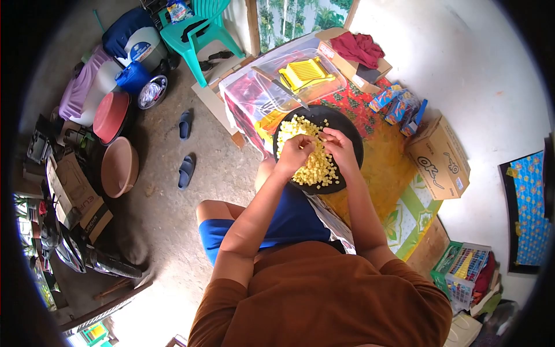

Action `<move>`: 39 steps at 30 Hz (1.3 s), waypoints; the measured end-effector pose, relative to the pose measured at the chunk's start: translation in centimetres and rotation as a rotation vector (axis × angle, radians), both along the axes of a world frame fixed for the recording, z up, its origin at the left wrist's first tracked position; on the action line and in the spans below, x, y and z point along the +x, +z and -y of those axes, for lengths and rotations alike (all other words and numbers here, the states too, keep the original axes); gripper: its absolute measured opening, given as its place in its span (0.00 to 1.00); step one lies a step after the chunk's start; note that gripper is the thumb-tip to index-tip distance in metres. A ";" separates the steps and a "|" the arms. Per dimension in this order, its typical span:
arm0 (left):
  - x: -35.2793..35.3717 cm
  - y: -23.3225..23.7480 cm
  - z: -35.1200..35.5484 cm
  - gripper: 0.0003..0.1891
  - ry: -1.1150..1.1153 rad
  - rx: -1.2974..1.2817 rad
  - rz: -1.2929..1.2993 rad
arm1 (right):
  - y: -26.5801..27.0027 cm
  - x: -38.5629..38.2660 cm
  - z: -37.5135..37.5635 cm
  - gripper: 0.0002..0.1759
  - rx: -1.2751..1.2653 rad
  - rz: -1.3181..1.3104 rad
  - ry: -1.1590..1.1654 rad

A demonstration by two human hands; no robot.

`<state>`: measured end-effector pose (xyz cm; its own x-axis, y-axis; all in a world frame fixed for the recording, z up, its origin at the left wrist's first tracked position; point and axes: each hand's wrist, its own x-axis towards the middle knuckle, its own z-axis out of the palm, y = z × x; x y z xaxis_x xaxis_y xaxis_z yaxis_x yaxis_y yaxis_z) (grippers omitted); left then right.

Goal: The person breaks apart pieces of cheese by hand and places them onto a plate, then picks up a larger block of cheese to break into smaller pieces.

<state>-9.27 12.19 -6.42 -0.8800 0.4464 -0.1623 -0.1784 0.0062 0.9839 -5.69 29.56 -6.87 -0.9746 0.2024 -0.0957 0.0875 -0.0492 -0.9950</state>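
A round black tray lies in front of me, with many small pale-yellow cubes heaped on its left and near side. Above the heap my left hand is closed in a pinch. My right hand is close beside it, thumb and fingers drawn together. Whatever sits between the fingertips is too small to make out. What looks like a long knife lies slantwise at the tray's far left edge, across a clear plastic box. A yellow slotted rack rests on that box.
Cardboard boxes stand to the right by the wall, near blue packets. A green chair is at the back left. Basins and dark slippers are on the floor to the left. A plastic crate sits at lower right.
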 end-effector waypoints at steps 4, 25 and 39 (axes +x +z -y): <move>-0.3 -2.4 -0.2 0.13 0.042 -0.212 -0.202 | -3.1 -2.0 -0.7 0.23 0.140 -0.037 0.041; 0.2 -2.7 0.2 0.16 0.112 -0.277 -0.477 | -6.4 0.5 -5.1 0.25 0.863 -0.020 -0.245; 3.7 2.9 3.2 0.21 0.042 -0.031 0.098 | 2.0 3.0 -1.7 0.27 -0.564 0.108 -0.041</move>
<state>-5.54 8.99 -3.47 -0.8770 0.4030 -0.2616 -0.2746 0.0264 0.9612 -2.70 31.29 -4.87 -0.9458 0.1285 -0.2982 0.1741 -0.5747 -0.7996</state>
